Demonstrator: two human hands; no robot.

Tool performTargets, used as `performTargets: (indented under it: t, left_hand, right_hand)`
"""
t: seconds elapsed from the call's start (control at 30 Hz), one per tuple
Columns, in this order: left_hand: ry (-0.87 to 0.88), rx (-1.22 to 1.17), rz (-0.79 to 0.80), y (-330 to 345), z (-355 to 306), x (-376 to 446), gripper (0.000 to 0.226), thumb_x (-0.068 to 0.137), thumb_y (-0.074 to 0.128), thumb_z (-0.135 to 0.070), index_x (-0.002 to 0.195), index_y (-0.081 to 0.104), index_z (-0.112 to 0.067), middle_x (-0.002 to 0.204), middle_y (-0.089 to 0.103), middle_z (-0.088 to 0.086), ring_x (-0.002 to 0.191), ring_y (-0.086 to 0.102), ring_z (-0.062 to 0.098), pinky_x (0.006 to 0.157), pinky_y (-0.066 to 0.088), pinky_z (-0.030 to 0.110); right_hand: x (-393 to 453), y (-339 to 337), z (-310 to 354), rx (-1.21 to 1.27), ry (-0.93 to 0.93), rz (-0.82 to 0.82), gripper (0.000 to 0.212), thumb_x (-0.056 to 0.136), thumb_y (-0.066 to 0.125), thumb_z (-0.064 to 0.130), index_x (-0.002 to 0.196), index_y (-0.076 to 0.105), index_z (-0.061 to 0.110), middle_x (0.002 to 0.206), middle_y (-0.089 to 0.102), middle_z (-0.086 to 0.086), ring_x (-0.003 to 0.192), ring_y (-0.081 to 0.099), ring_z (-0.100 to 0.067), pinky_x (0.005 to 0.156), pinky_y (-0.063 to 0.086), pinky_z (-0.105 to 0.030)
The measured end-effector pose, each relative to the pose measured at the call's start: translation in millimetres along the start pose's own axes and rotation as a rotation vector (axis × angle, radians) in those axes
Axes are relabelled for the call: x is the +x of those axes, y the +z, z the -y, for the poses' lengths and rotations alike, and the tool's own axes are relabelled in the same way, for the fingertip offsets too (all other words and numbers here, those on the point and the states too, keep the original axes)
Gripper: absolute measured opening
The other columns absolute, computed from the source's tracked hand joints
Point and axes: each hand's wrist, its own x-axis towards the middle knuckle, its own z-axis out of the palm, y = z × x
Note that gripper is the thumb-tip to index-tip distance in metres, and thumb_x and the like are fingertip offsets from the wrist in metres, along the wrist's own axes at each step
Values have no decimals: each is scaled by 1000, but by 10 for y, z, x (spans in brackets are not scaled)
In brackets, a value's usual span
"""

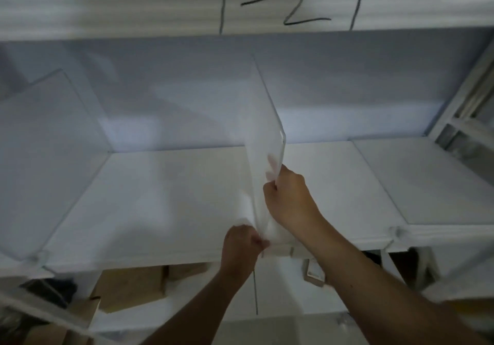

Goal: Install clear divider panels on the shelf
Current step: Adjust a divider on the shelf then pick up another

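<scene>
A clear divider panel [263, 131] stands upright on the white shelf [165, 200], running from the back wall to the front edge. My right hand [290, 197] pinches the panel's front edge about halfway up. My left hand [242, 246] grips the panel's bottom front corner at the shelf's front lip. A second clear panel [45, 157] stands at the left of the shelf, with a clip at its front foot. A third divider line [379, 181] crosses the shelf on the right, ending at a clear clip [395, 231] on the lip.
The shelf above [133, 2] carries a handwritten "1-2" label [278, 2]. Cardboard boxes [131, 286] sit on the lower level beneath the shelf. A white metal upright [459, 99] frames the right side.
</scene>
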Motion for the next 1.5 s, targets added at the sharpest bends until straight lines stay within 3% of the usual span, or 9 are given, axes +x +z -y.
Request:
performTargets:
  t: [0.13, 0.27, 0.43, 0.63, 0.87, 0.97, 1.07, 1.33, 1.5]
  left_hand:
    - [-1, -132, 43, 323, -488, -69, 23, 80, 67, -30, 67, 68, -11, 71, 68, 10, 67, 62, 20, 69, 50, 34]
    - [85, -135, 21, 494, -625, -98, 10, 78, 69, -23, 82, 74, -15, 88, 74, 2, 83, 65, 14, 82, 52, 29]
    - [251, 56, -12, 535, -584, -119, 22, 87, 60, -23, 107, 70, -18, 103, 73, 1, 95, 64, 15, 88, 49, 28]
    - [92, -29, -3, 559, -659, -105, 25, 86, 61, -35, 105, 71, -21, 103, 73, -1, 95, 64, 13, 87, 49, 26]
    - [-104, -218, 19, 526, -720, -101, 23, 79, 68, -37, 95, 74, -21, 88, 76, -5, 80, 67, 7, 82, 56, 33]
    - [-147, -266, 14, 530, -729, -117, 22, 77, 71, -35, 93, 75, -20, 87, 76, -6, 79, 68, 6, 82, 57, 33]
    - [-148, -276, 5, 519, -745, -140, 21, 77, 71, -32, 93, 75, -18, 87, 76, -4, 81, 68, 9, 83, 57, 34]
    - [-136, -261, 4, 460, -836, -216, 19, 79, 69, -31, 93, 74, -18, 89, 75, -4, 82, 68, 8, 84, 57, 35]
    - [-101, -257, 20, 712, -705, -42, 35, 83, 61, -44, 111, 59, -24, 109, 65, -6, 96, 63, 8, 85, 56, 34]
  right_hand:
    - [3, -443, -325, -18, 26, -37, 53, 95, 39, 5, 147, 32, 11, 120, 62, -16, 68, 61, -21, 58, 50, -26]
    - [7, -711, -534, 19, 51, -52, 52, 95, 39, 5, 146, 33, 12, 129, 59, -15, 81, 64, -24, 67, 53, -30]
    - [46, -836, -606, 27, 72, -56, 49, 93, 38, 4, 142, 38, 9, 124, 59, -15, 84, 65, -28, 71, 57, -37]
    - [61, -868, -586, 57, 90, -61, 46, 93, 39, 3, 139, 42, 7, 115, 59, -10, 82, 66, -31, 73, 58, -48]
    - [83, -766, -530, 1, 41, -13, 44, 93, 37, 5, 137, 42, 8, 80, 53, 6, 63, 55, -14, 53, 42, -23]
    - [61, -761, -510, 2, 19, -6, 43, 94, 38, 4, 136, 42, 8, 89, 53, 5, 62, 52, -7, 51, 39, -17]
    - [62, -718, -512, -33, 7, -2, 44, 94, 39, 6, 138, 41, 5, 80, 49, 9, 58, 51, -7, 51, 38, -18]
    - [14, -677, -498, -82, -33, -1, 51, 92, 39, 8, 143, 36, 9, 110, 64, -12, 56, 53, -8, 48, 37, -18]
    - [-21, -724, -454, -117, -18, 5, 52, 93, 40, 10, 145, 32, 11, 111, 64, -14, 65, 63, -17, 56, 51, -26]
